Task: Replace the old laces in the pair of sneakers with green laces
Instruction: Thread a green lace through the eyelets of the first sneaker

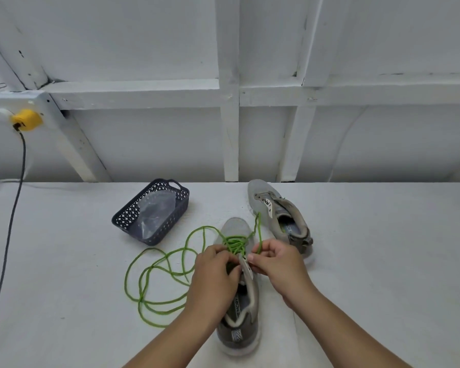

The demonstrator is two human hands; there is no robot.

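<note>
Near sneaker sits at 6 o'clock on the table, toe pointing to 12, green lace crossed through its lower eyelets. Your left hand curls onto the shoe's upper and the lace there; your right hand pinches the other strand. Slack loops out toward 9. Second sneaker, unlaced, at 1 o'clock; basket at 11

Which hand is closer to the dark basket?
Left. The left hand lies just below-right of the dark basket; the right hand is beyond the near sneaker.
</note>
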